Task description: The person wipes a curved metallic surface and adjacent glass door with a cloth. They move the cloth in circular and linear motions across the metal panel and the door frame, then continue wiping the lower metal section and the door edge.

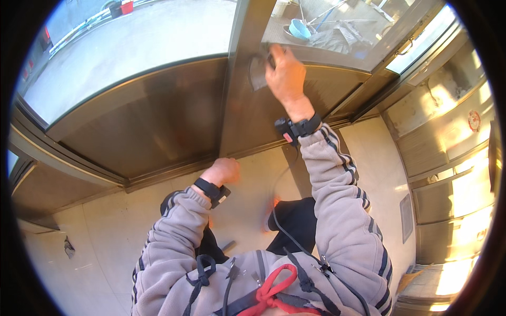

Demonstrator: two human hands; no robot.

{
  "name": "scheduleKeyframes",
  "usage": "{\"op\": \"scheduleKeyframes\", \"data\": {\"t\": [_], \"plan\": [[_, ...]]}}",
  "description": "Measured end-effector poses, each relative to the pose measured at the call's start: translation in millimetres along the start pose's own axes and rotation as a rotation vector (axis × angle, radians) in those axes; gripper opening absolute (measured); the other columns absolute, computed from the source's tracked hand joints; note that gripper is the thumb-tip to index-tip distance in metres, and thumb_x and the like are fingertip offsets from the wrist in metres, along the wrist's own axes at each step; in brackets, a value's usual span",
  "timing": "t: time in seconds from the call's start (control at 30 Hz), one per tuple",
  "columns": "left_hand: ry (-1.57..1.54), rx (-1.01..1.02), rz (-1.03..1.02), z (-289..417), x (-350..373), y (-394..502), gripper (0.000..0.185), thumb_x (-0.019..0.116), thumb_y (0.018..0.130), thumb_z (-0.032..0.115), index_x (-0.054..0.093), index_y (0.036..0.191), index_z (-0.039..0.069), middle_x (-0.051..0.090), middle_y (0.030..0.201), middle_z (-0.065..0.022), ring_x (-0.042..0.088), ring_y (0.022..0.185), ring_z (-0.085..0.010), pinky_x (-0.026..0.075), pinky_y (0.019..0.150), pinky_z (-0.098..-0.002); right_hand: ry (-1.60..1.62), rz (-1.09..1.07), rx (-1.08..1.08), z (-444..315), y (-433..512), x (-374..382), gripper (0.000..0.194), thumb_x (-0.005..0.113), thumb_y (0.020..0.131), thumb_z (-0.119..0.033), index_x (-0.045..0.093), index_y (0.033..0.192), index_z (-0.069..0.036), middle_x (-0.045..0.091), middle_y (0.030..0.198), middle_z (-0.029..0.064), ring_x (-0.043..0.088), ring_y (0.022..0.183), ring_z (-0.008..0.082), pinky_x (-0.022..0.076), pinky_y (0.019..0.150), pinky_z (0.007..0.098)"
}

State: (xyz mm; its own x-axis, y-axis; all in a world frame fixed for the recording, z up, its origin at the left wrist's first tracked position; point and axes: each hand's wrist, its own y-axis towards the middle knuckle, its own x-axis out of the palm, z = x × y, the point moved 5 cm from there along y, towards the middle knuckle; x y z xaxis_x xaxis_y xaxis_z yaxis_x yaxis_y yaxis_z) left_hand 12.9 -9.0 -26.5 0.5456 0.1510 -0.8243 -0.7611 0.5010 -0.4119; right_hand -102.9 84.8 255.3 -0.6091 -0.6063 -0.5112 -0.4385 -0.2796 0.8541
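Note:
My right hand (286, 77) is raised against the brown metal upright of a glazed door (245, 102), at the height of the lower edge of the glass. Its thumb and fingers close around a small dark-edged object with a grey flat part (259, 73); blur hides what it is. My left hand (223, 172) hangs low in front of the door's bottom rail, fingers curled in, with nothing seen in it. Each wrist bears a black strap with a small device (286, 128). The lower door panel (170, 118) is dark brown.
A thin cable (276, 221) hangs from the right wrist across my leg. Brown cabinets (427, 154) stand at the right. On the pale tiled floor (118, 225) lie a dark strip (298, 173) and a small scrap (69, 248). A blue basin (299, 29) shows behind the glass.

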Motion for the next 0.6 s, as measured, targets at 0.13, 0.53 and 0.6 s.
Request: {"op": "scheduleKeyframes", "data": {"t": [0.13, 0.53, 0.6], "plan": [[0.013, -0.008, 0.054, -5, 4, -3, 0.036, 0.062, 0.084, 0.032, 0.067, 0.1, 0.0, 0.066, 0.107, -0.0201, 0.064, 0.098, -0.0381, 0.052, 0.084, -0.0467, 0.055, 0.037, 0.028, 6, -39, 15, 0.029, 0.071, 0.075, -0.009, 0.057, 0.101, -0.012, 0.057, 0.088, 0.0113, 0.062, 0.074, 0.0372, 0.0498, 0.061, 0.0466], [0.062, -0.023, 0.139, -18, -1, -23, 0.033, 0.063, 0.085, 0.029, 0.07, 0.104, 0.003, 0.067, 0.111, -0.0179, 0.065, 0.102, -0.0356, 0.054, 0.085, -0.0444, 0.236, 0.104, 0.032, -27, -74, 28, 0.038, 0.072, 0.071, 0.001, 0.059, 0.106, -0.009, 0.06, 0.088, 0.0126, 0.062, 0.077, 0.0363, 0.0498, 0.062, 0.0419], [0.019, -0.028, 0.151, -23, -3, -28, 0.032, 0.064, 0.084, 0.03, 0.068, 0.1, 0.002, 0.067, 0.104, -0.0189, 0.065, 0.098, -0.0362, 0.053, 0.083, -0.0458, 0.224, 0.145, 0.013, -31, -53, 30, 0.039, 0.073, 0.071, 0.001, 0.059, 0.105, -0.009, 0.06, 0.088, 0.0122, 0.062, 0.077, 0.0361, 0.0497, 0.062, 0.0414]]}}
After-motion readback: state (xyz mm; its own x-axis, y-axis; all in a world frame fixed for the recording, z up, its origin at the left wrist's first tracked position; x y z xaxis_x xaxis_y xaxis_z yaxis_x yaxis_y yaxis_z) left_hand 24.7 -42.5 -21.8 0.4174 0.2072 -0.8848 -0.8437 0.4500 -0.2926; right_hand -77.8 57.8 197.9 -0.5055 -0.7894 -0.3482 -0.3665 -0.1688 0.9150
